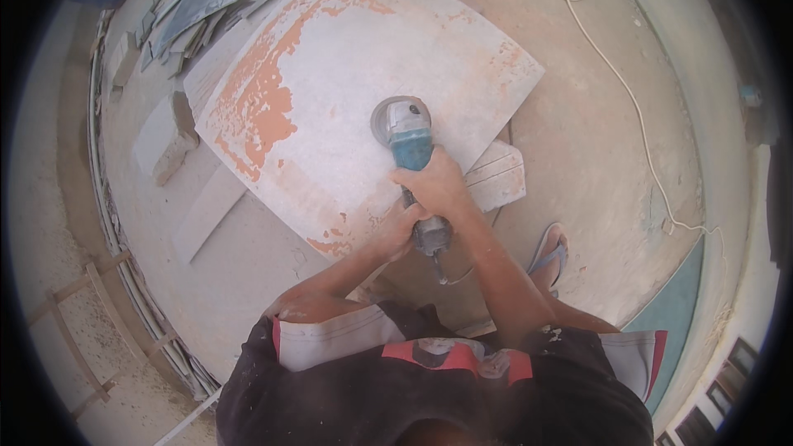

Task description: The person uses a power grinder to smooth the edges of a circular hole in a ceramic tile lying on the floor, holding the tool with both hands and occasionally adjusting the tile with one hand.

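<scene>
An angle grinder (410, 147) with a teal body and a grey metal head rests its round disc on a large square slab (347, 83). My right hand (438, 182) is wrapped round the body just behind the head. Lower on the grip, my left hand (398, 227) closes around the tool's dark rear part. The slab's face is whitish with dust, and orange patches show along its left and upper edges and near its right corner. From the grinder's back end a dark cord hangs toward my legs.
Broken grey tile pieces (206, 8) are heaped at the far left. A pale stone block (165, 136) lies left of the slab, another block (498, 173) by its right edge. A cream cable (615, 70) winds over the floor at right. My sandalled foot (549, 254) stands right.
</scene>
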Tool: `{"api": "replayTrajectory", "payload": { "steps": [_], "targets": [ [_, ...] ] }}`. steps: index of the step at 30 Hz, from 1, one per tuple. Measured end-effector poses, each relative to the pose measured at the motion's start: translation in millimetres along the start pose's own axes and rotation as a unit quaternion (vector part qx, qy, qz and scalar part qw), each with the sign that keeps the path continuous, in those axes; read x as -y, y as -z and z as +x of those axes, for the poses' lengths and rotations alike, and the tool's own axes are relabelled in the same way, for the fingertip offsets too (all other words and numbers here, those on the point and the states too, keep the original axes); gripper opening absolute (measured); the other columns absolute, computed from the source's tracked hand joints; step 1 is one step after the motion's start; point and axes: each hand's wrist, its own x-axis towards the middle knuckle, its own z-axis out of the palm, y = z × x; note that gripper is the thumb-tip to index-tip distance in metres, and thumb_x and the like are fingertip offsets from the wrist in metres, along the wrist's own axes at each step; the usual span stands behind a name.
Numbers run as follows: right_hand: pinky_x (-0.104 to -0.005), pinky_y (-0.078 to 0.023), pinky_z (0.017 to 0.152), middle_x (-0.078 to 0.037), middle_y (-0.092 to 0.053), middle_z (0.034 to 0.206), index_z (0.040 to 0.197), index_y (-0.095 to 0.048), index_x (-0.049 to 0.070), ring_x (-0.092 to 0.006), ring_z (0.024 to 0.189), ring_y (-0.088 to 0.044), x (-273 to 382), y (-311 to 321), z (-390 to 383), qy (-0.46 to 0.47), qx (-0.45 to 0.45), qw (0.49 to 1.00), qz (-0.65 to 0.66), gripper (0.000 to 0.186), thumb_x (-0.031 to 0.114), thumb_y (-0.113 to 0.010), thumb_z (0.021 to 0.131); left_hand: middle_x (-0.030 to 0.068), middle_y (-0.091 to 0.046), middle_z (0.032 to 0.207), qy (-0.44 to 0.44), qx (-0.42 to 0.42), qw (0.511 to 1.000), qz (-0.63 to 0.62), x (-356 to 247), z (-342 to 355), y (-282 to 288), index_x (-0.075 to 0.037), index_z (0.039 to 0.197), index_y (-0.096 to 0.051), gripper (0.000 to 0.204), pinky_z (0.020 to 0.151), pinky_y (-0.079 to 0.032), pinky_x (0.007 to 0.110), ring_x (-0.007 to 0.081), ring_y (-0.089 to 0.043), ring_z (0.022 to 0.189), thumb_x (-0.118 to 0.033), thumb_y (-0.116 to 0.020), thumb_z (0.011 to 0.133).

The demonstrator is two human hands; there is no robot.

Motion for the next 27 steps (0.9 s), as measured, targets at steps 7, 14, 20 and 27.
{"api": "replayTrajectory", "payload": {
  "steps": [7, 14, 20, 27],
  "targets": [
    [-0.0431, -0.057, 0.087, -0.029, -0.072, 0.105, 0.112, -0.064, -0.013, -0.0383, 0.099, -0.073, 5, 4, 0, 0.002, 0.016, 1.0, 0.023, 0.067, 0.038, -0.083, 0.073, 0.0126, -0.067, 0.111, -0.017, -0.004, 1.0, 0.004, 2, 3, 2, -0.001, 0.129, -0.053, 0.04, 0.081, -0.059, 0.038, 0.0225, -0.071, 0.095, -0.021, -0.061, 0.095],
    [-0.0459, -0.056, 0.091, -0.032, -0.071, 0.109, 0.118, -0.062, -0.012, -0.043, 0.103, -0.071, -2, 1, 4, -0.003, 0.024, 0.998, 0.049, 0.066, 0.033, -0.08, 0.073, 0.0104, -0.066, 0.118, 0.005, 0.02, 1.0, 0.01, 1, 4, 6, -0.003, 0.136, -0.051, 0.052, 0.086, -0.059, 0.039, 0.0215, -0.069, 0.102, -0.027, -0.067, 0.094],
    [-0.0403, -0.058, 0.081, -0.024, -0.073, 0.1, 0.11, -0.066, -0.011, -0.0315, 0.09, -0.073, -10, -2, 10, 0.022, 0.017, 0.999, 0.041, 0.06, 0.035, -0.083, 0.075, 0.0101, -0.065, 0.119, 0.003, 0.02, 1.0, 0.014, 2, 6, 6, -0.003, 0.135, -0.052, 0.049, 0.087, -0.059, 0.04, 0.0217, -0.069, 0.102, -0.026, -0.067, 0.094],
    [-0.0439, -0.057, 0.091, -0.033, -0.07, 0.112, 0.122, -0.057, -0.016, -0.0415, 0.105, -0.071, -2, 4, -1, -0.006, 0.011, 1.0, -0.014, 0.08, 0.04, -0.085, 0.072, 0.0089, -0.065, 0.113, 0.006, -0.007, 0.998, 0.061, 7, -1, 1, -0.003, 0.129, -0.054, 0.04, 0.089, -0.054, 0.037, 0.0183, -0.065, 0.101, -0.027, -0.062, 0.097]
  ]
}}
